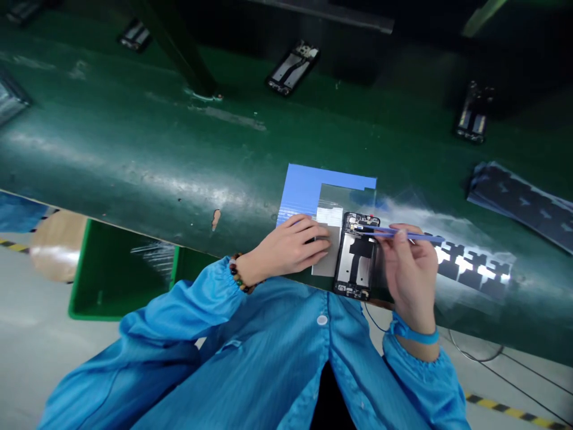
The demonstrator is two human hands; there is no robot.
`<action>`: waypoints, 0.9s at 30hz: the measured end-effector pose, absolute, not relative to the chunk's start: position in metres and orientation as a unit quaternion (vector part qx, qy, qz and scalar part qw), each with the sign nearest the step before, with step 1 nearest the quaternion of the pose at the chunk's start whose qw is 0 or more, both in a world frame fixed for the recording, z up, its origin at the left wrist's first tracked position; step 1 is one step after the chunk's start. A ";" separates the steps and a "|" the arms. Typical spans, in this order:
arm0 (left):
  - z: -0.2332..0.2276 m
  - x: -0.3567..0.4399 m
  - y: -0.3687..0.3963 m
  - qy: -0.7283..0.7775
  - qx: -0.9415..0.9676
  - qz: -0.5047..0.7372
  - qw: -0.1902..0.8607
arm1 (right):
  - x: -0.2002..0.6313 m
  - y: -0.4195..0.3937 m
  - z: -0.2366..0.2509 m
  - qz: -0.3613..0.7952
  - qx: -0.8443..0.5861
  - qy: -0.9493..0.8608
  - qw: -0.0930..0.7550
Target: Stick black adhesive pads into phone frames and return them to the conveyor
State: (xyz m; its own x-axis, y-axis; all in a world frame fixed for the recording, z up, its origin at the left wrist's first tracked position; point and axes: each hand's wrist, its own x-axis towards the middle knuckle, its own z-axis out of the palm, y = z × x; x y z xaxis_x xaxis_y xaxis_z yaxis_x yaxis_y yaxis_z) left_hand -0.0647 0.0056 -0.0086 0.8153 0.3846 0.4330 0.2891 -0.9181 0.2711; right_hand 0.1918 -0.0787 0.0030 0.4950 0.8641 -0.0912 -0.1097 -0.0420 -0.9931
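My right hand (412, 275) holds a pair of blue tweezers (423, 236), their tips over the upper part of an opened phone (357, 257). The phone lies near the bench's front edge, its inner parts facing up. To its left, my left hand (298, 248) lies with fingers extended on a grey sheet (330, 263), touching no part of the phone that I can see. Under and beyond that hand is a blue sheet (308, 185) with a clear film on it. Whether the tweezers' tips grip a small piece cannot be made out.
Right of my right hand lies a clear film with black die-cut stickers (470, 269). A stack of dark sheets (523, 200) is farther right. More opened phones, such as one phone (294, 67), lie at the back. A green post (179, 48) rises there; a green bin (125, 269) stands below left.
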 end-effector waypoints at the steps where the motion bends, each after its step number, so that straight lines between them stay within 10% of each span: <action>1: -0.009 -0.065 0.005 0.181 0.947 0.247 0.093 | 0.191 -0.078 0.004 0.400 -0.612 -0.323 0.601; 27: -0.006 -0.067 0.001 0.242 0.939 0.235 0.069 | 0.161 -0.057 -0.002 0.293 -0.657 -0.440 0.538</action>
State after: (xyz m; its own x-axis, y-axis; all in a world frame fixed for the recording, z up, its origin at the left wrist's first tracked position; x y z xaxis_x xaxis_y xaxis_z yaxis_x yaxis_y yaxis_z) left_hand -0.0671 0.0006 -0.0056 0.7723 0.4874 0.4074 0.4227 -0.8730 0.2431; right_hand 0.1608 -0.0573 -0.0017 0.4413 0.8929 0.0889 0.2634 -0.0342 -0.9641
